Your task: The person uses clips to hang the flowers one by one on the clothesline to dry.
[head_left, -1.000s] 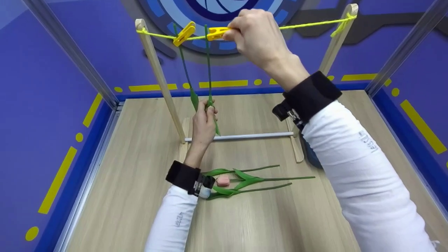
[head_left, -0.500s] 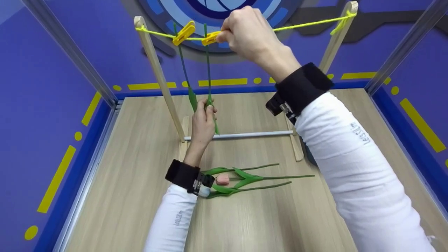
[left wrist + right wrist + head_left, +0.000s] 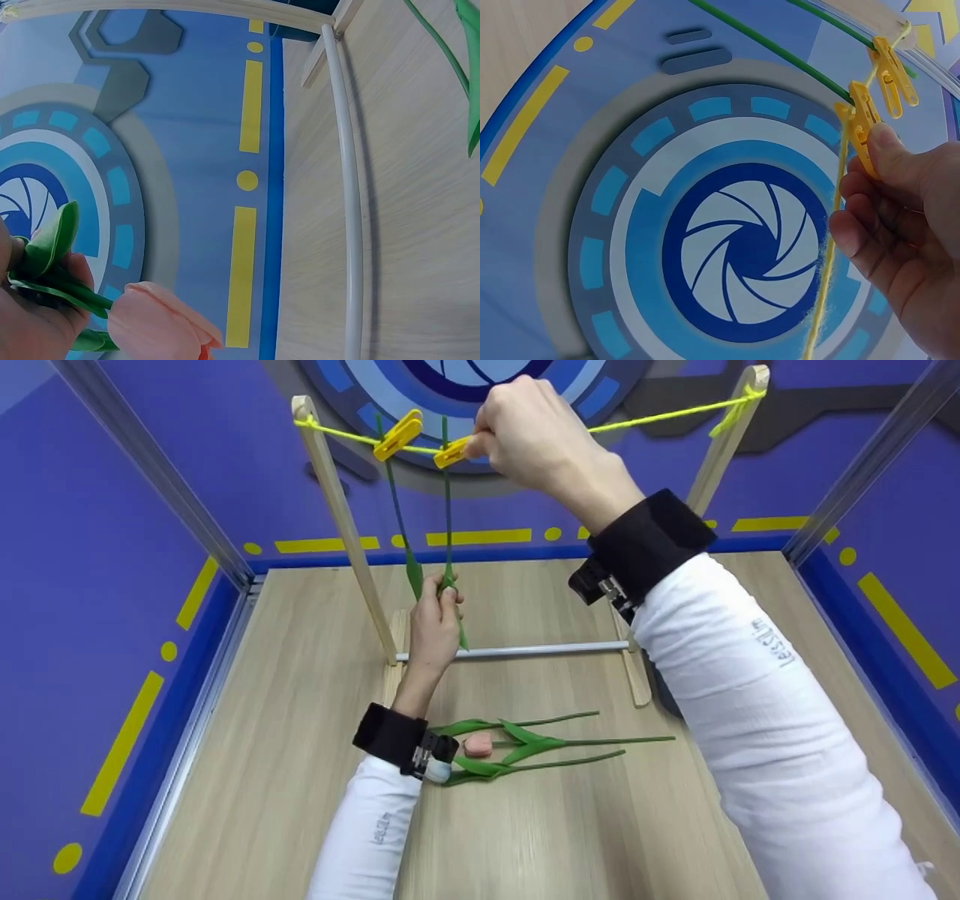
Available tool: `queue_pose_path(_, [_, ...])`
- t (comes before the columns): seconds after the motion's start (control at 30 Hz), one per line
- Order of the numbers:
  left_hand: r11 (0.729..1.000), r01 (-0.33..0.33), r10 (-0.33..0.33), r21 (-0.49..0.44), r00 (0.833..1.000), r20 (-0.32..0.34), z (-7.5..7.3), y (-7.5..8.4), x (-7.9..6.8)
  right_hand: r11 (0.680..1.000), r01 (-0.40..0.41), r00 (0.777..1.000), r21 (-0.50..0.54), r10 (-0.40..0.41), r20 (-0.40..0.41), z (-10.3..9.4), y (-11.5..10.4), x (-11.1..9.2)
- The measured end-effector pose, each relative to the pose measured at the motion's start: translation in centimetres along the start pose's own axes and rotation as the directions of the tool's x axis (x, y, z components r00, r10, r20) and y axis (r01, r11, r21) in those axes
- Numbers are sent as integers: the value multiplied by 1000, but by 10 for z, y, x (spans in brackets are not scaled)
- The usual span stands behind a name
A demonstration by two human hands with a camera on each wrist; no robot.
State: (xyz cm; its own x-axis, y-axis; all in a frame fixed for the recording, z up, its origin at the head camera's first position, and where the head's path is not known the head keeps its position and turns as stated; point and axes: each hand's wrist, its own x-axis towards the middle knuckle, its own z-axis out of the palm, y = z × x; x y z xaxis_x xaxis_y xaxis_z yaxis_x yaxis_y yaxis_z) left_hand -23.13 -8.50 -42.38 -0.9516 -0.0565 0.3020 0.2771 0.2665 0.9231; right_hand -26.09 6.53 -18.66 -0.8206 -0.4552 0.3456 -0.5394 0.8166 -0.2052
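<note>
My right hand [image 3: 529,439] pinches a yellow clothespin [image 3: 862,127] whose front end sits over the yellow string [image 3: 637,421] and a green stem [image 3: 448,510]. That stem belongs to an artificial tulip with a pink bloom [image 3: 161,322], hanging head down. Lower on it, among the leaves, my left hand [image 3: 435,622] grips the tulip. Just to the left, a second yellow clothespin [image 3: 398,435] holds another tulip stem [image 3: 396,502] to the string; its bloom is hidden in the head view.
Two wooden posts [image 3: 337,510] carry the string, joined below by a white rod [image 3: 540,649]. Several tulips [image 3: 532,742] lie on the wooden table [image 3: 525,840] in front. A dark rounded object [image 3: 664,690] is partly hidden behind my right sleeve.
My right hand has moved slightly left, bringing the clothespin over the stem and string and tilting it. The string now dips a little there. My left hand has hardly moved.
</note>
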Motion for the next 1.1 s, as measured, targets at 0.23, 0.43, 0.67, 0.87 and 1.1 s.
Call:
queue_pose_path(0.23, [1000,9,-9,12,1000,-12,-2,-2,0,1000,-15,997,-25,17,69,0,-4,3])
queue_pose_path(0.43, [1000,4,-3,11,1000,-12,-2,1,1,999,-41,994,-10,42,100,-1,-3,2])
queue_pose_path(0.67, [1000,0,0,-7,1000,-4,0,1,1,998,-30,1000,63,30,-5,3,1,-3])
queue_pose_path(0.87, [1000,-9,9,-13,1000,-2,1,0,-1,990,20,982,137,6,-188,16,8,-13])
queue_pose_path(1.1, [998,-40,40,43,999,6,-2,2,-3,950,234,845,209,-93,-527,42,23,-32])
